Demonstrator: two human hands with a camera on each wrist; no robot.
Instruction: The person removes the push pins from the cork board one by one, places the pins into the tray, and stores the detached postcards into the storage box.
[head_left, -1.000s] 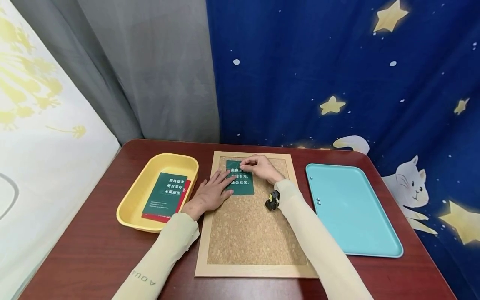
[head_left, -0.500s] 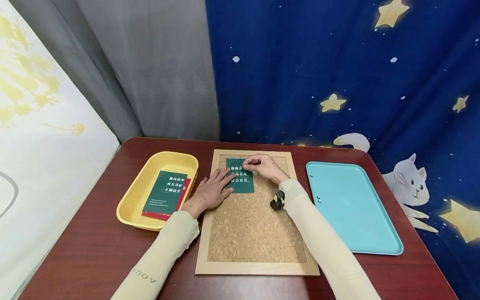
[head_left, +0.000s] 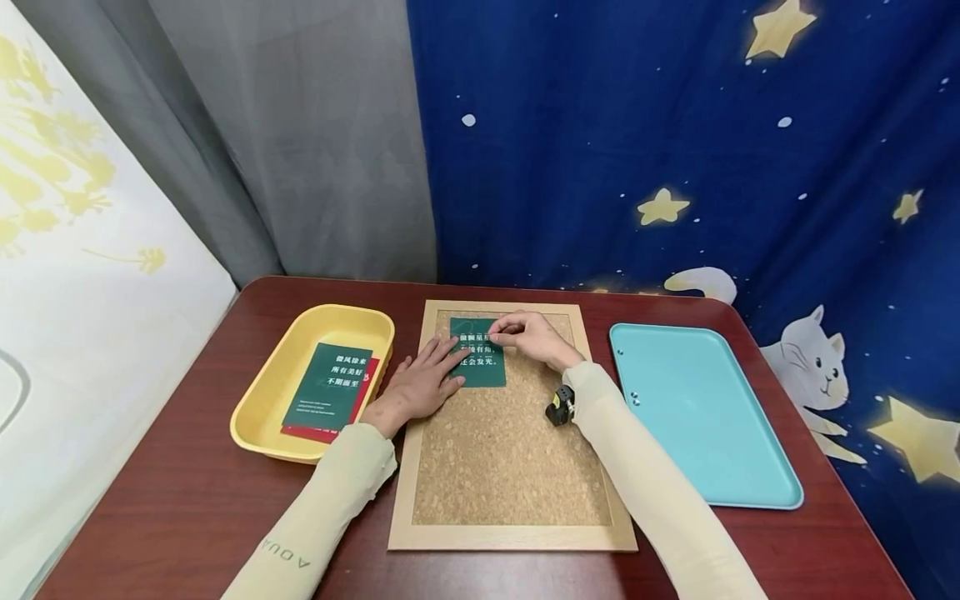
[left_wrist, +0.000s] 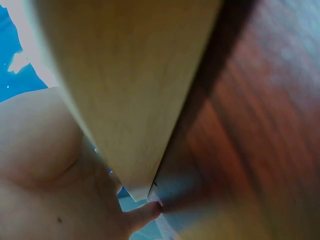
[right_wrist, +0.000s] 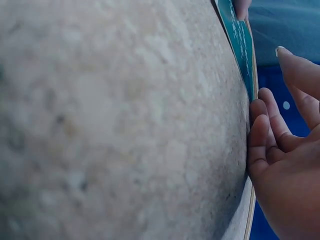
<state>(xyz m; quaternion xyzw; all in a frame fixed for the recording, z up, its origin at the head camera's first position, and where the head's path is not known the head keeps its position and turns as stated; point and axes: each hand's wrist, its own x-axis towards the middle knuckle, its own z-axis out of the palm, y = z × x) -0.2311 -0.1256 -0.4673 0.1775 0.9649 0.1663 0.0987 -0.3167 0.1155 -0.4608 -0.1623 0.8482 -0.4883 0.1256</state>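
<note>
A dark green card (head_left: 489,372) with white lettering lies on the upper part of a wood-framed cork board (head_left: 510,458). My left hand (head_left: 420,385) is spread over the board's left frame, its fingertips resting on the card's left side. At the card's upper right, my right hand (head_left: 532,337) has thumb and index finger close together over the edge. Its other fingers (right_wrist: 258,135) are bent against the board beside the card in the right wrist view. I cannot tell whether something small sits between thumb and index finger. The left wrist view shows the left hand (left_wrist: 55,175) along the frame's side.
A yellow bin (head_left: 255,417) on the left holds another green card (head_left: 326,387) over a red card (head_left: 315,434). At right lies a light blue tray (head_left: 712,417) with a few small shiny pieces (head_left: 635,398) near its left rim. Curtains hang behind the brown table (head_left: 172,492).
My right hand has shifted slightly right along the card's upper edge, uncovering more lettering. The left hand stays in place on the card.
</note>
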